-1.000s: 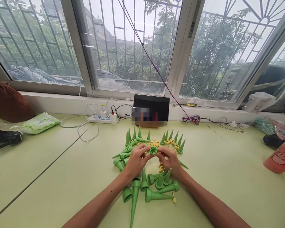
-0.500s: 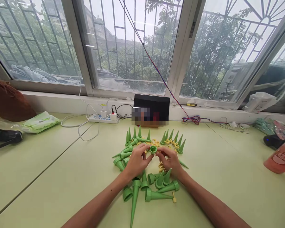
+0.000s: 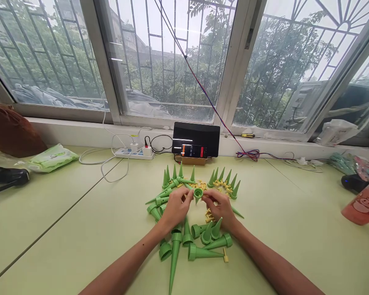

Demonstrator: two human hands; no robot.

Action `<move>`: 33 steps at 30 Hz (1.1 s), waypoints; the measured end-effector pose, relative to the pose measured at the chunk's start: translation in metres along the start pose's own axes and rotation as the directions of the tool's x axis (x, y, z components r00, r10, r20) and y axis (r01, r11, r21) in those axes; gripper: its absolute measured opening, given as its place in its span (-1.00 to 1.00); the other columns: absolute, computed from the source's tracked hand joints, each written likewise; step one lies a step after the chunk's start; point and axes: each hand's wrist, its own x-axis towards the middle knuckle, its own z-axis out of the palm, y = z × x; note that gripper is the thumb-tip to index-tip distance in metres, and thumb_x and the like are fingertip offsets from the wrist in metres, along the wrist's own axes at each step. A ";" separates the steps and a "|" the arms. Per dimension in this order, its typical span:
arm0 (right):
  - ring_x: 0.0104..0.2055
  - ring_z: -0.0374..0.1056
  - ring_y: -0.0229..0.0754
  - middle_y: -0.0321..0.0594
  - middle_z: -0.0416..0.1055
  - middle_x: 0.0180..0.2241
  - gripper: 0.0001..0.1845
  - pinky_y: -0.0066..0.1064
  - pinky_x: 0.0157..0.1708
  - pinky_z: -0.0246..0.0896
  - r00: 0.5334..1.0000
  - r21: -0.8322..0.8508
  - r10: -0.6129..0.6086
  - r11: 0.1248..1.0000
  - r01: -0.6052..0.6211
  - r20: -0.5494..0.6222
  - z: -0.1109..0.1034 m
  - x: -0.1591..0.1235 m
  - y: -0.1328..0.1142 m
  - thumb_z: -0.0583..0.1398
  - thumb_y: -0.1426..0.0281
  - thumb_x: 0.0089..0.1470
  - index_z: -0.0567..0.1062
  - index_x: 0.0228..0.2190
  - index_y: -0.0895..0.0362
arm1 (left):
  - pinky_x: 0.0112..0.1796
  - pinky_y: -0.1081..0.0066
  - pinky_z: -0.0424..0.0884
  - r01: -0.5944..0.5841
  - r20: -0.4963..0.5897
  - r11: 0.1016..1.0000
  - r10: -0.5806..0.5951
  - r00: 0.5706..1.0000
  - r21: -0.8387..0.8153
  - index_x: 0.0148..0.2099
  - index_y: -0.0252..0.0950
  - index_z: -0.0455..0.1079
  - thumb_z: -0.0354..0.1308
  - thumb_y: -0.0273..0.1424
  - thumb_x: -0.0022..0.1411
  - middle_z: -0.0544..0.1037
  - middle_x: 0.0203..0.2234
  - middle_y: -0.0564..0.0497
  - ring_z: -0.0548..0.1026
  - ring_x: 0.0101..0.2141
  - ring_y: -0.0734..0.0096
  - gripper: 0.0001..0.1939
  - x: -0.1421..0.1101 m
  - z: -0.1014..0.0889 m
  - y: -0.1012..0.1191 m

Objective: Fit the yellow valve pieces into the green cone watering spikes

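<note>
Bare left hand (image 3: 176, 206), bare right hand (image 3: 220, 207), slender left forearm (image 3: 132, 250) with small dark spot (image 3: 143, 244), slender right forearm (image 3: 266, 256)

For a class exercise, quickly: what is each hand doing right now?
Left hand: closed in a fingertip grip on the green plastic cone.
Right hand: fingers closed at the cone's other side.

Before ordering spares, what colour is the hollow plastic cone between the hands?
The cone is green, clearest in head view.

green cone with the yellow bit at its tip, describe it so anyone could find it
On the table, look between the forearms. The green cone lies there, pointing right; unlike its neighbours, it has a yellow piece at its tip.
</note>
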 end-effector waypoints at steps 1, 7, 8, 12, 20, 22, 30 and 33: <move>-0.47 0.36 -0.22 -0.21 0.49 -0.42 -0.83 -0.42 -0.45 0.30 1.000 0.000 -0.003 1.000 0.003 0.001 0.000 0.000 -0.001 0.18 0.33 0.21 0.56 -0.32 0.11 | -0.47 0.40 0.23 0.020 0.018 1.000 -0.020 1.000 -0.003 -0.51 -0.29 0.38 -0.05 -0.18 0.36 0.40 -0.63 0.04 0.32 -0.57 0.43 -0.54 0.000 0.000 0.000; -0.44 0.36 -0.22 -0.20 0.50 -0.41 -0.83 -0.41 -0.43 0.29 0.998 0.019 -0.040 0.999 0.039 0.052 -0.001 0.000 -0.006 0.17 0.35 0.22 0.57 -0.30 0.11 | -0.47 0.36 0.29 0.249 0.155 0.958 -0.228 0.961 -0.139 -0.63 -0.29 0.41 -0.17 0.04 0.36 0.27 -0.85 0.07 0.29 -0.71 0.42 -0.29 0.001 -0.001 0.003; -0.44 0.36 -0.22 -0.20 0.50 -0.41 -0.82 -0.41 -0.43 0.29 0.997 0.020 -0.045 0.999 0.044 0.061 0.000 0.001 -0.006 0.17 0.35 0.23 0.57 -0.30 0.11 | -0.48 0.36 0.29 0.271 0.175 0.950 -0.243 0.954 -0.154 -0.64 -0.29 0.42 -0.18 0.06 0.35 0.25 -0.86 0.07 0.28 -0.72 0.43 -0.27 0.001 -0.001 0.003; -0.45 0.35 -0.22 -0.20 0.50 -0.42 -0.79 -0.41 -0.43 0.29 0.997 0.029 -0.038 0.999 0.036 0.073 0.000 0.001 -0.007 0.16 0.31 0.23 0.58 -0.32 0.11 | -0.50 0.38 0.29 0.291 0.240 0.937 -0.243 0.940 -0.192 -0.62 -0.32 0.43 -0.20 0.10 0.34 0.28 -0.86 0.07 0.26 -0.76 0.45 -0.25 0.002 0.000 -0.001; -0.47 0.36 -0.23 -0.22 0.51 -0.44 -0.83 -0.42 -0.45 0.30 0.998 0.024 -0.032 0.999 0.031 0.055 0.000 0.001 0.000 0.19 0.34 0.20 0.58 -0.33 0.11 | -0.51 0.40 0.26 0.291 0.307 0.925 -0.211 0.928 -0.243 -0.55 -0.35 0.45 -0.17 0.08 0.34 0.39 -0.79 0.05 0.30 -0.75 0.47 -0.29 0.001 0.000 -0.006; -0.48 0.36 -0.23 -0.23 0.51 -0.45 -0.84 -0.41 -0.45 0.31 0.998 0.017 -0.029 0.999 0.028 0.048 0.000 0.001 0.001 0.19 0.34 0.19 0.58 -0.34 0.11 | -0.53 0.41 0.24 0.292 0.311 0.925 -0.211 0.927 -0.243 -0.55 -0.34 0.45 -0.16 0.08 0.33 0.40 -0.78 0.04 0.30 -0.75 0.46 -0.30 0.002 0.000 -0.006; -0.48 0.38 -0.23 -0.22 0.52 -0.44 -0.86 -0.41 -0.45 0.32 0.999 0.008 -0.011 1.000 0.011 0.044 0.000 0.000 0.002 0.20 0.35 0.17 0.56 -0.34 0.11 | -0.54 0.43 0.19 0.282 0.298 0.931 -0.208 0.932 -0.232 -0.53 -0.35 0.45 -0.12 0.06 0.33 0.34 -0.83 0.07 0.26 -0.75 0.48 -0.34 0.002 -0.001 -0.003; -0.49 0.38 -0.23 -0.21 0.53 -0.44 -0.85 -0.41 -0.47 0.33 0.999 0.017 -0.008 1.000 0.007 0.038 0.000 0.000 0.002 0.20 0.33 0.17 0.56 -0.34 0.11 | -0.55 0.43 0.19 0.293 0.303 0.929 -0.219 0.928 -0.226 -0.54 -0.34 0.45 -0.11 0.07 0.32 0.31 -0.85 0.07 0.23 -0.76 0.48 -0.33 0.001 -0.002 0.001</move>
